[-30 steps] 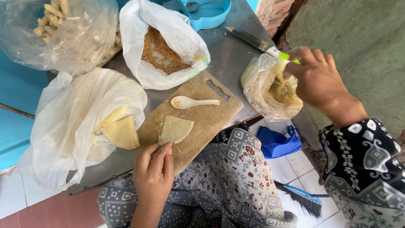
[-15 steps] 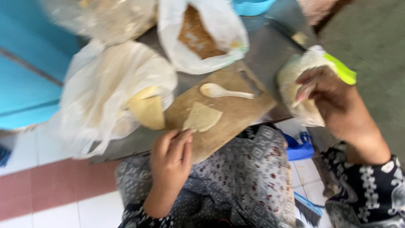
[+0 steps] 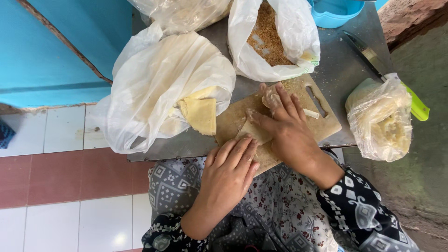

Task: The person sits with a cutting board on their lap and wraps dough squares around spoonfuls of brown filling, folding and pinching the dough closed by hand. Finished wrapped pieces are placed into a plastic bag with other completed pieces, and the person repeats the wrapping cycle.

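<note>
While both hands worked the cutting board (image 3: 322, 122) | wrapper (image 3: 255, 133) lay at 10 o'clock off right hand (image 3: 289, 127), fingers spread pressing it | left hand (image 3: 231, 170) flat, fingers together, at wrapper's 7 o'clock, touching | right nearer.

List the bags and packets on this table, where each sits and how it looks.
Large white plastic bag of pale flat wrappers: left of the wooden cutting board.
White plastic bag of brown crumbs: behind the board.
Clear plastic bag of pale filling: right edge.
Clear plastic bag of pale pieces: far left, cropped.
</note>
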`<state>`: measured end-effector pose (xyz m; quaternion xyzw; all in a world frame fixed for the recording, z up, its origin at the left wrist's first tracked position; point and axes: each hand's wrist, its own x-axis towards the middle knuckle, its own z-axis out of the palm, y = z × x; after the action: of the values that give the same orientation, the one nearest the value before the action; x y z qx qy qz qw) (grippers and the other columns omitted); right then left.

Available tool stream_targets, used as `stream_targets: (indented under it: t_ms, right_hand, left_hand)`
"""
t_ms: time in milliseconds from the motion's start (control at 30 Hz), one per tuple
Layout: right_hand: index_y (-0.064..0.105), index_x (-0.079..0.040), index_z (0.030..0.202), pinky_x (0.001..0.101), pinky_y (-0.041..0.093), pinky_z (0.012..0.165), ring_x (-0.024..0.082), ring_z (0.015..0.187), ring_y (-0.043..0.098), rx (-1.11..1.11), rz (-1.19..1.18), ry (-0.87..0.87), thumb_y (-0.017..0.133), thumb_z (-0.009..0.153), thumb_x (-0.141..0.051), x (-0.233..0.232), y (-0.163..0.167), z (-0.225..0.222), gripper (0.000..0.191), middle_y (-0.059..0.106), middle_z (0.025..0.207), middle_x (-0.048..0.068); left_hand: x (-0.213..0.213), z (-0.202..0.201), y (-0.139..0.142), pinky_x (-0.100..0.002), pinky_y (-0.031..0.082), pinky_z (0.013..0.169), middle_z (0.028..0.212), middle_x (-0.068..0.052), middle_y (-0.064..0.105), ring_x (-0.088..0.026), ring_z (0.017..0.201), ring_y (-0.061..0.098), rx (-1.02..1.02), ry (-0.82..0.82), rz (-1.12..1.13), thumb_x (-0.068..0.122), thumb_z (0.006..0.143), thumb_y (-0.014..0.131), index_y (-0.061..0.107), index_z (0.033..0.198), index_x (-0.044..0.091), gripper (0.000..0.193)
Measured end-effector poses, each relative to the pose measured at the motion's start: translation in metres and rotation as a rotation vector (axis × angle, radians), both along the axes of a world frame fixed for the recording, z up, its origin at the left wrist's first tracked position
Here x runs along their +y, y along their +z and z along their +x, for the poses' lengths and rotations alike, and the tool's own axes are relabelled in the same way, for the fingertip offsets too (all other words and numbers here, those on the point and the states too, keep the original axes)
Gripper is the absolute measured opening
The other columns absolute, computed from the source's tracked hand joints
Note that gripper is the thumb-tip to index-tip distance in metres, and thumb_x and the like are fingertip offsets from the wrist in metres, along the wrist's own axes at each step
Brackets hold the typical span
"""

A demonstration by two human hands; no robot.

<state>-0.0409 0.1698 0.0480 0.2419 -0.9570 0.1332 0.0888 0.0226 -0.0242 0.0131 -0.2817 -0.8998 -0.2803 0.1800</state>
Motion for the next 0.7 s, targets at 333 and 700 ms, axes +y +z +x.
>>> stream_targets:
  t_ms: [333,700]
  right_hand:
    - [0.054,-0.022,0.149,0.0614,0.019,0.122,0.033,0.155,0.024,0.297,0.736,-0.04,0.063,0.089,-0.032,0.011,0.024,0.026,0.061,0.031,0.167,0.01]
    - [0.053,-0.023,0.147,0.063,0.018,0.12,0.035,0.152,0.024,0.172,0.476,-0.007,0.063,0.085,-0.025,0.007,0.017,0.025,0.063,0.029,0.165,0.012]
  left_hand:
    - [0.001,0.005,0.003,-0.043,0.043,0.105,0.14,-0.008,0.061,-0.024,0.125,0.056,0.091,0.031,-0.038,0.029,0.101,0.061,0.065,0.134,0.002,0.042]
    - [0.004,0.007,0.012,-0.043,0.043,0.104,0.139,-0.007,0.061,-0.025,0.124,0.055,0.103,0.041,-0.039,0.025,0.1,0.061,0.064,0.134,0.003,0.041]
